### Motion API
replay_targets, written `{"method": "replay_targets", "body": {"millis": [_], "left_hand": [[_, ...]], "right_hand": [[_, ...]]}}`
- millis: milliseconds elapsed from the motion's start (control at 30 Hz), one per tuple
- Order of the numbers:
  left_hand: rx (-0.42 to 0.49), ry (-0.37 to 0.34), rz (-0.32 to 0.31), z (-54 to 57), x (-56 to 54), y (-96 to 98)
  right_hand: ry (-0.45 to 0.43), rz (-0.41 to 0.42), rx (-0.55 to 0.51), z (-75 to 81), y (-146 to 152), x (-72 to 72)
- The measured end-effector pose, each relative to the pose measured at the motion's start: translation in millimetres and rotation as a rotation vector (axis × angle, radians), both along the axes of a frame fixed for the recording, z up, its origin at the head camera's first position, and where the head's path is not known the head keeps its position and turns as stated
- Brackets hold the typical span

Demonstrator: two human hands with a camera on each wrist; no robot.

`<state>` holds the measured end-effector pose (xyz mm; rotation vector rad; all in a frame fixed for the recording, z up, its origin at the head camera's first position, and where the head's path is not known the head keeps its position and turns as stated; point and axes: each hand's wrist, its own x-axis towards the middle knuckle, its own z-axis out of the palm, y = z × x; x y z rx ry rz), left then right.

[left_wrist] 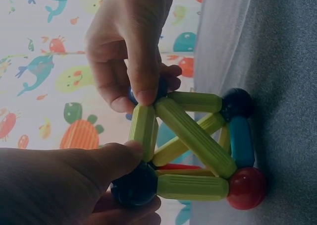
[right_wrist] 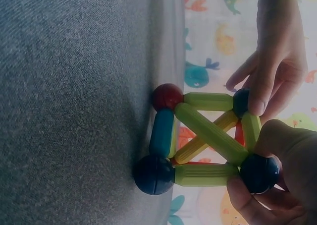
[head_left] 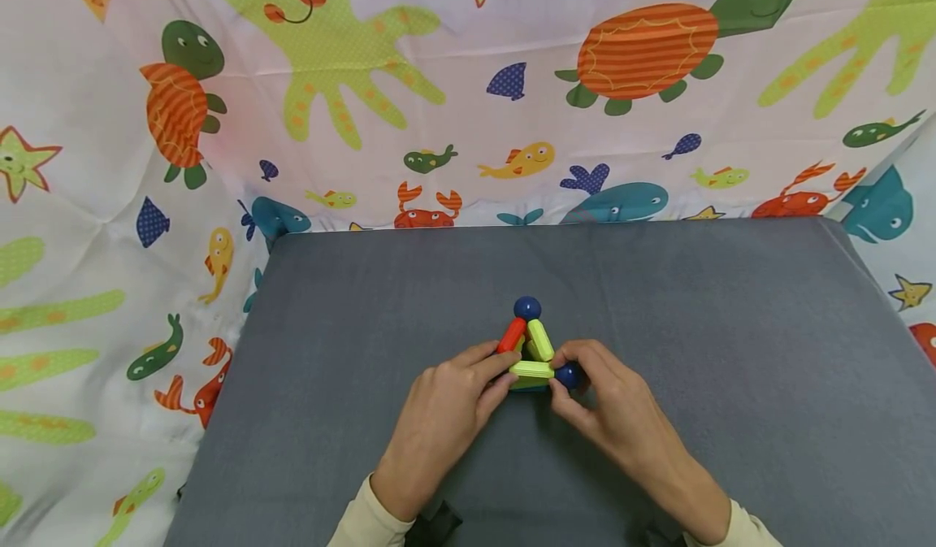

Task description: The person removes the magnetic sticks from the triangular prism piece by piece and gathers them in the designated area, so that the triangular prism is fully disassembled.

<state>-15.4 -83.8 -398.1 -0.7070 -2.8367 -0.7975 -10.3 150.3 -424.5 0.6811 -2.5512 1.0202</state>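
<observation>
Between the two hands stands a frame of toy building rods and balls on the cloth. My left hand (head_left: 446, 409) pinches the dark blue ball (left_wrist: 133, 184) at one top corner, its thumb lying along a yellow-green rod (head_left: 531, 370). At the other end of that rod, my right hand (head_left: 621, 413) pinches a second blue ball (head_left: 567, 375) between thumb and fingers. A red rod (head_left: 512, 336) and another yellow-green rod (head_left: 540, 340) meet at a blue ball (head_left: 527, 308) farther back. Below, a teal rod (right_wrist: 162, 132) joins a red ball (right_wrist: 167, 96) and a blue ball (right_wrist: 154, 175).
A grey cloth (head_left: 366, 303) covers the table. Behind and to the left hangs a white curtain (head_left: 468, 124) printed with sea animals. Dark straps (head_left: 435, 525) sit at the cuffs of light sleeves (head_left: 369, 518).
</observation>
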Motion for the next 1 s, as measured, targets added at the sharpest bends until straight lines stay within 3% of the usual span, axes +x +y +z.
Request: {"method": "replay_targets", "body": {"millis": [433,633,1000], "left_hand": [[-0.017,0.020,-0.006,-0.6,0.3,0.8],[-0.020,0.018,-0.005,-0.4,0.6,0.2],[-0.036,0.027,0.002,-1.9,1.9,-0.1]], "right_hand": [[0.016,0.003,-0.049,-0.6,1,1.9],[0.018,0.013,-0.057,6.0,4,1.8],[0.097,-0.042,0.038,18.3,32,-17.6]]}}
